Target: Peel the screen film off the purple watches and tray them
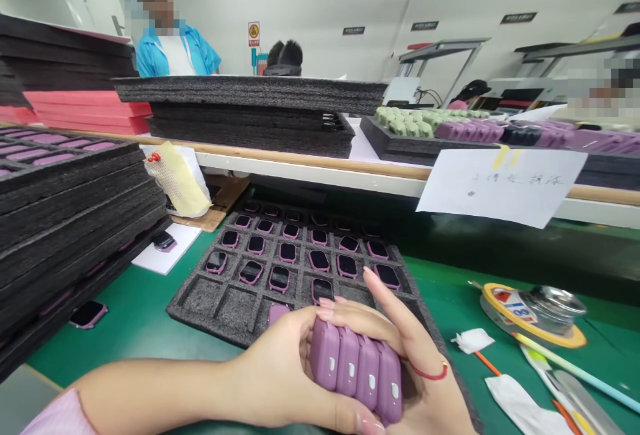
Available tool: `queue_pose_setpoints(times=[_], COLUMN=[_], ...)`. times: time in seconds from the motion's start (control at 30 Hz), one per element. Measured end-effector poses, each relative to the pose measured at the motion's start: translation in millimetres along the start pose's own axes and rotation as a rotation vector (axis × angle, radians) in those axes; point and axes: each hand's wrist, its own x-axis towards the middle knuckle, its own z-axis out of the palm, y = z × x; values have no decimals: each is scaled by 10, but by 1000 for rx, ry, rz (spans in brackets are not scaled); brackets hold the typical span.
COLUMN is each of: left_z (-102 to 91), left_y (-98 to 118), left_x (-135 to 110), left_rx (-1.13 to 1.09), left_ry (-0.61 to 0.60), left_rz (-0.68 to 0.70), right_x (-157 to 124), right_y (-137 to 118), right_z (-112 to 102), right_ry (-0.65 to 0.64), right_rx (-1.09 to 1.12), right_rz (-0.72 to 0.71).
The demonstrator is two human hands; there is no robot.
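Note:
My left hand (270, 372) comes in from the lower left in a pink sleeve and curls around a row of several mauve smartwatch cases (355, 368). My right hand (425, 355), with a red thread ring, cups the same row from the other side. Its fingertips reach over the near edge of a black foam tray (235, 308). Rows of square pockets in that tray hold several mauve watches with dark screens (280, 278). Some near pockets show bare foam, and my hands hide the tray's near right corner.
Tall stacks of black foam trays (65, 222) rise at the left on a green work mat (125, 335). Loose watches lie beside them. A tape roll (530, 315) and tools sit at the right. Beyond a shelf, a co-worker in blue (170, 48) stands.

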Motion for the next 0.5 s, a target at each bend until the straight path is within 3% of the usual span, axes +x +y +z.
queue_pose_setpoints(times=[0.23, 0.37, 0.5], left_z=[13, -3, -64], left_y=[-17, -66, -116], left_x=[-10, -34, -54], left_rx=[-11, 2, 18], left_ry=[28, -40, -76], left_rz=[-34, 61, 69], right_x=[-5, -21, -3], right_y=[-25, 28, 63], right_z=[-4, -18, -29], right_ry=[-10, -28, -51], right_rx=[38, 84, 105], right_rz=[17, 27, 3])
